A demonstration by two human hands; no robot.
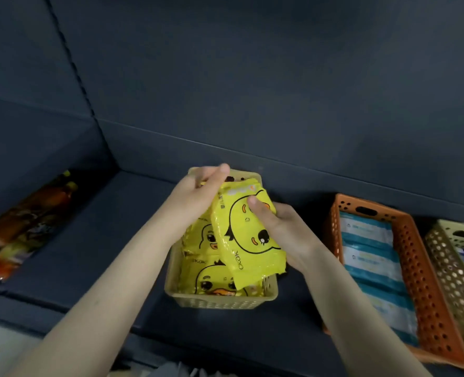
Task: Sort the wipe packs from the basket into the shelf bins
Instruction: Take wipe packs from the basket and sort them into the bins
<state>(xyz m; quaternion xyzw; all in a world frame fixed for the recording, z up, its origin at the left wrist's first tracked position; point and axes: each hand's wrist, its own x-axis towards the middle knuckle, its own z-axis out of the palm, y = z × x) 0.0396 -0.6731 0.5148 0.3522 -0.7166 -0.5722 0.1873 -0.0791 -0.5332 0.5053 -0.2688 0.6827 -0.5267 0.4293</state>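
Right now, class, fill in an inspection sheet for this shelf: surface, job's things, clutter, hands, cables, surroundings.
Surface: dark shelf, carrying the bins.
Job's things: yellow pack tilted over beige bin of matching packs; orange bin holds blue-white packs.
Clutter: brown packets lying at left.
Hands: left hand and right hand both grip the yellow pack.
Cables: nothing seen.
Surroundings: tan bin at far right; dark back wall.
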